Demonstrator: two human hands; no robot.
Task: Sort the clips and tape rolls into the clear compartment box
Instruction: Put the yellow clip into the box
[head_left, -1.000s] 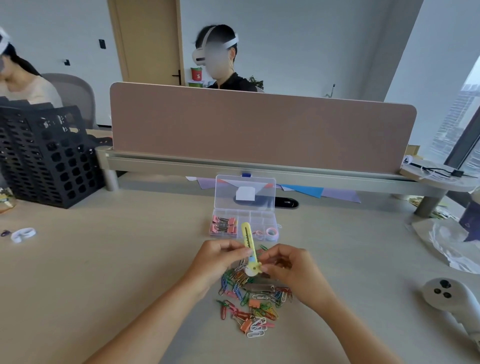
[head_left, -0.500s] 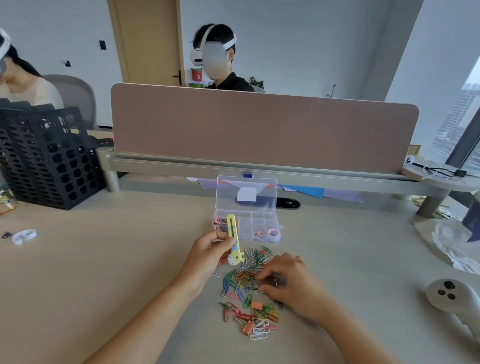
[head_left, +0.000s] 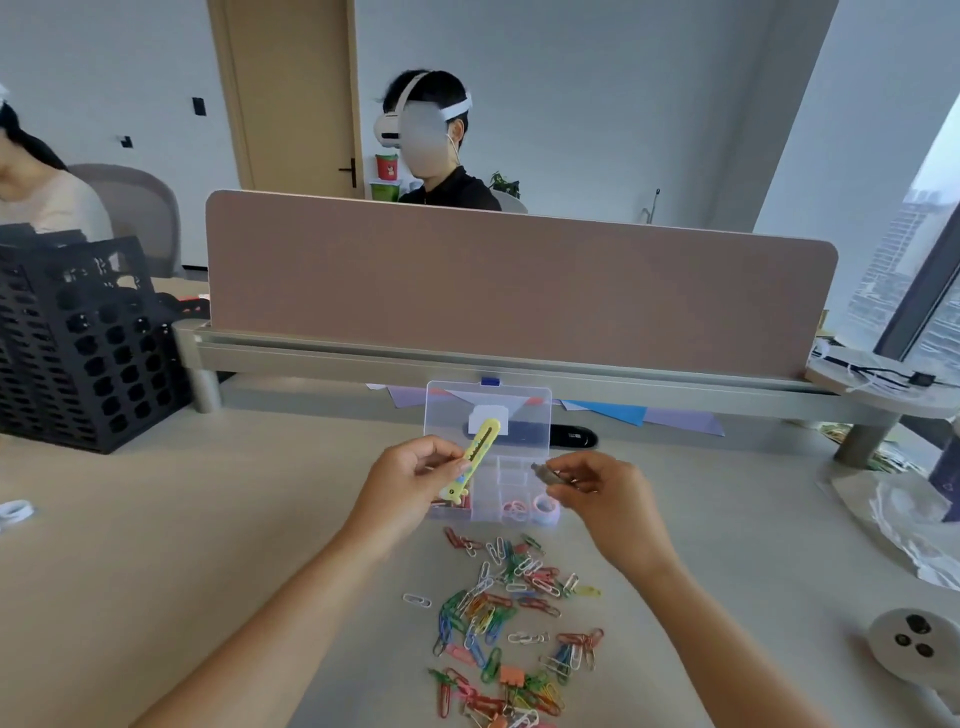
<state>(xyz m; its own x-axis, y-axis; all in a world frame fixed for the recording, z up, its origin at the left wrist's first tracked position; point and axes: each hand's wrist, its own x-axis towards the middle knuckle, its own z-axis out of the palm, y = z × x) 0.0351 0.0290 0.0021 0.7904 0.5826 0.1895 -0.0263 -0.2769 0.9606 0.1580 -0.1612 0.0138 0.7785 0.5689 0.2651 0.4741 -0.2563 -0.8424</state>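
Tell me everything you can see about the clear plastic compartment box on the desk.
The clear plastic compartment box stands open on the beige desk, its lid upright with a white label. Dividers split it; tape rolls lie front right, pink clips front left. The left hand, holding a yellow cutter, and the right hand, pinching a small grey object, overlap it in view.

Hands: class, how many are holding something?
2. The left hand grips a cutter by the box; the right hand pinches a small grey object beside it.
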